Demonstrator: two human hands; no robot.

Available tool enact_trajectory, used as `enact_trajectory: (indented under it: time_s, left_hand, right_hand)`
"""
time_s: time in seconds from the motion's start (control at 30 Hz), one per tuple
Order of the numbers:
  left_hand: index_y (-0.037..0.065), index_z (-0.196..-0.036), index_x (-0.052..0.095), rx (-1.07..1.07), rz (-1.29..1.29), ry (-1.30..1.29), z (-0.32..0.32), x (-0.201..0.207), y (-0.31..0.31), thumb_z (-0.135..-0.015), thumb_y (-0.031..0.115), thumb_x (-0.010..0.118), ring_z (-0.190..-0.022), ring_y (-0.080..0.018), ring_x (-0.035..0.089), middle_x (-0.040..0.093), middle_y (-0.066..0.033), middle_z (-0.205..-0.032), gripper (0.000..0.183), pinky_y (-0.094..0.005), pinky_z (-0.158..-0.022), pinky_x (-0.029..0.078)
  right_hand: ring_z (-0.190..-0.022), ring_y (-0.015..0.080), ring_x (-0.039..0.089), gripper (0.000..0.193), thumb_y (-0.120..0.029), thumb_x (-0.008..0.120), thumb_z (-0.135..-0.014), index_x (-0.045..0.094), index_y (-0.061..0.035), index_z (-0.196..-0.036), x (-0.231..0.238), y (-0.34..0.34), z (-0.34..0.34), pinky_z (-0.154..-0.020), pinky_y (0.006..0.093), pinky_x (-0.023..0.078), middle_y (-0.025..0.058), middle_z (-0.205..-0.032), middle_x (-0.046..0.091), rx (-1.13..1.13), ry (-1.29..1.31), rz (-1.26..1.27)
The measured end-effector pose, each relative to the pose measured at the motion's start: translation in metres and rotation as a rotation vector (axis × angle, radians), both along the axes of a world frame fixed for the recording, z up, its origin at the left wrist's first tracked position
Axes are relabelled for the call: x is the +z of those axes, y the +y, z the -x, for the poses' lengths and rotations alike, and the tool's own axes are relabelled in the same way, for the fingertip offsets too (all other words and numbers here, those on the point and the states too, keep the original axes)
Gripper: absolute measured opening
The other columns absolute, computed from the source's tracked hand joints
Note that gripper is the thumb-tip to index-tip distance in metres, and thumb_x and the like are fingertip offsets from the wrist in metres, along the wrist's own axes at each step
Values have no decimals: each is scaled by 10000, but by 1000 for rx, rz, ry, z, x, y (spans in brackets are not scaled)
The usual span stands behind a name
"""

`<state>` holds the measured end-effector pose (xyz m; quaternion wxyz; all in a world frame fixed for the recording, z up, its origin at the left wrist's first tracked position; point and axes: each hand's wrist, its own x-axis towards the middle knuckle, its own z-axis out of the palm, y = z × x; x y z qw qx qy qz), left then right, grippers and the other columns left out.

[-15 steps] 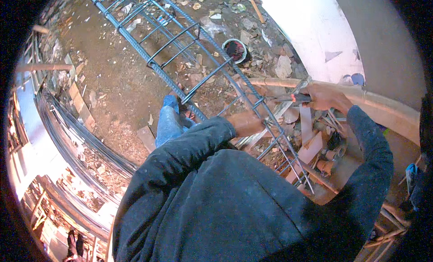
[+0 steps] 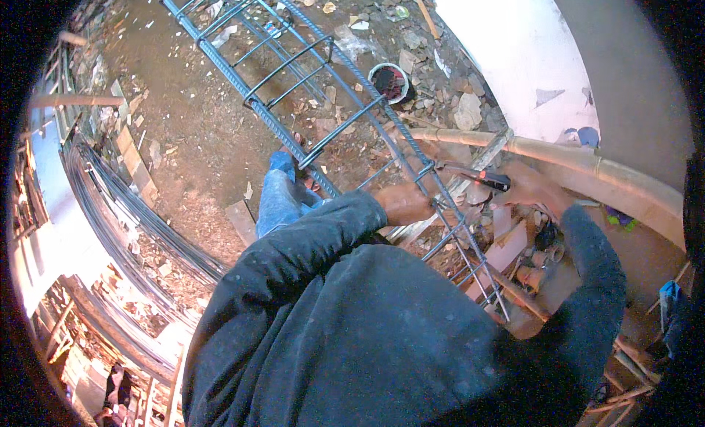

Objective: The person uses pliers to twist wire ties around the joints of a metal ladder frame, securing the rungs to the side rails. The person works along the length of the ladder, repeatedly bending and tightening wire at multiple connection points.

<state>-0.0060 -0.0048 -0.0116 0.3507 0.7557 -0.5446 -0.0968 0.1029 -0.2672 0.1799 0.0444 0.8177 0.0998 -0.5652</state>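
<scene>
The left hand (image 2: 408,204) is clenched around a bar of the rebar cage (image 2: 323,96), while the right hand (image 2: 530,188) grips a dark-handled tool (image 2: 477,176) at the same joint.

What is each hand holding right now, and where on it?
Right hand grips a tool by its red-and-black handle. Left hand grasps the rebar cage at a long bar.

Daylit, soft blur, fisheye edges, dark rim
</scene>
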Motion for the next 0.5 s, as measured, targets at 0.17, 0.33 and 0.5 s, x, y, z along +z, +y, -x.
enact_trajectory:
  time_s: [0.17,0.33,0.5]
  left_hand:
    - [39,-968,673,-35,-15,14,-3,0,-1,-875,122,613,-792,-356,746,700,-177,-851,138,-457,-664,631]
    - [50,-961,688,16,-33,141,1,3,2,-888,149,606,-805,-363,746,698,-181,-859,148,-462,-670,630]
    - [73,-1018,686,-11,-16,49,-2,0,1,-904,167,592,-806,-376,744,709,-174,-890,175,-478,-663,627]
  right_hand:
    - [-785,318,691,594,-291,899,-677,662,-6,-1141,10,21,17,-719,462,542,169,-845,689,153,-205,-129]
    - [-709,265,675,538,-263,909,-638,664,23,-1022,20,25,-8,-649,441,514,129,-754,669,-416,290,37]
    - [-762,317,692,680,-291,891,-630,595,32,-1150,13,22,-5,-718,457,535,154,-800,684,-196,148,-103]
